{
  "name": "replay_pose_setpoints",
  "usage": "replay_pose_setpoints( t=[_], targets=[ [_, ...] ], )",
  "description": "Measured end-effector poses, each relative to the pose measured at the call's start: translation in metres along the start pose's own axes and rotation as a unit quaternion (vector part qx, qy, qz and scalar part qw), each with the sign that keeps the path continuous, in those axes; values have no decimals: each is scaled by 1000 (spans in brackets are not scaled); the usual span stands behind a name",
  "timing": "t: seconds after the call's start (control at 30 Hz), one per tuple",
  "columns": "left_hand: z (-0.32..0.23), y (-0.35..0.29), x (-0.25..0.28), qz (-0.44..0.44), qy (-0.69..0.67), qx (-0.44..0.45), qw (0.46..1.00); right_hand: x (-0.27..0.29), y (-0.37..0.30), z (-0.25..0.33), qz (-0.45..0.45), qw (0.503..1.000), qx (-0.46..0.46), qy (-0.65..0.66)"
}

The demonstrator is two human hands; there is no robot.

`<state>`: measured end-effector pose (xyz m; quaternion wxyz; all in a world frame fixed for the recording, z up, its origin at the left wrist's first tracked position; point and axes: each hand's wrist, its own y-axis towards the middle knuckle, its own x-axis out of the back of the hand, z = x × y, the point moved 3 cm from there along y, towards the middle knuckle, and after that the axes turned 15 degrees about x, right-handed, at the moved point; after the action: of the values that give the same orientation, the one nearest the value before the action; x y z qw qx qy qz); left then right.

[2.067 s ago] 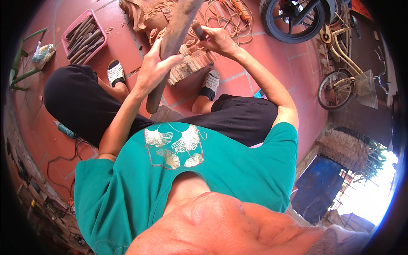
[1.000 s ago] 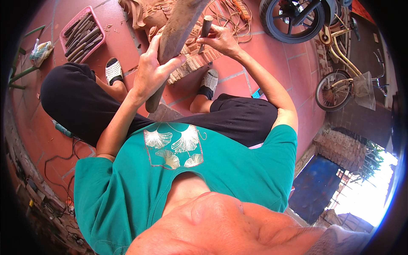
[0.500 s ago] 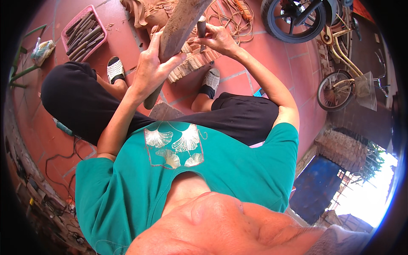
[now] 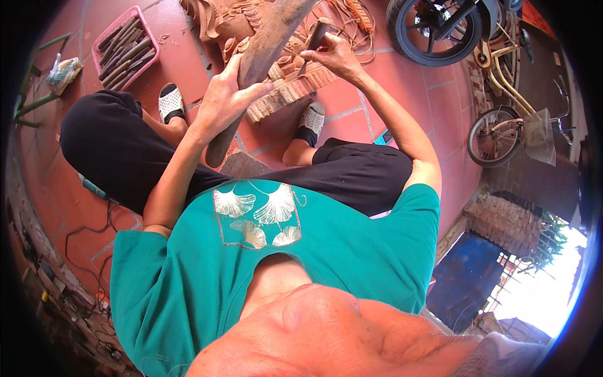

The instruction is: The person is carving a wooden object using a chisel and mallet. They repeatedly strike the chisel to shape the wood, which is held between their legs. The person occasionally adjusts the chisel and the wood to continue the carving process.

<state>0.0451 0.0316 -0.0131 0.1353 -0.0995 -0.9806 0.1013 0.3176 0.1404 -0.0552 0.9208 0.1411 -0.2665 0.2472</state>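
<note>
while the left hand (image 4: 220,103) grips a wooden mallet (image 4: 260,60), the right hand's (image 4: 333,56) grip pinches a chisel (image 4: 314,36) against the carving (image 4: 286,85)

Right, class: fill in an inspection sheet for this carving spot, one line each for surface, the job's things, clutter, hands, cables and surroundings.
Surface: red tiled floor, with wood chips near the carving.
Job's things: carved wooden figure on the floor between the feet; long wooden mallet; chisel set against the carving.
Clutter: pink tray of chisels at upper left; small packet beside green rods.
Hands: left hand grips the mallet; right hand holds the chisel.
Cables: orange cord coiled behind the carving; dark cable on the floor at left.
Surroundings: motorbike wheel, yellow bicycle, brick stack.
</note>
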Motion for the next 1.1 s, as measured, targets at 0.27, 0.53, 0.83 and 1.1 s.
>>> replay_pose_setpoints(
  t=[0.27, 0.53, 0.83, 1.1],
  targets=[
    [-6, -3, -3, 4, -12, -12, 1000, 0, 0, 4, 4, 1000, 20, 6],
    [-11, -5, -5, -11, -45, -30, 998, 2, -3, -11, -7, 1000, 22, -15],
    [0, 3, -5, 39, 169, 32, 984, -5, 7, 23, 21, 991, 80, -101],
    [-11, -6, -5, -27, 5, -34, 999, -7, 4, 9, 31, 994, 47, -98]
  ],
)
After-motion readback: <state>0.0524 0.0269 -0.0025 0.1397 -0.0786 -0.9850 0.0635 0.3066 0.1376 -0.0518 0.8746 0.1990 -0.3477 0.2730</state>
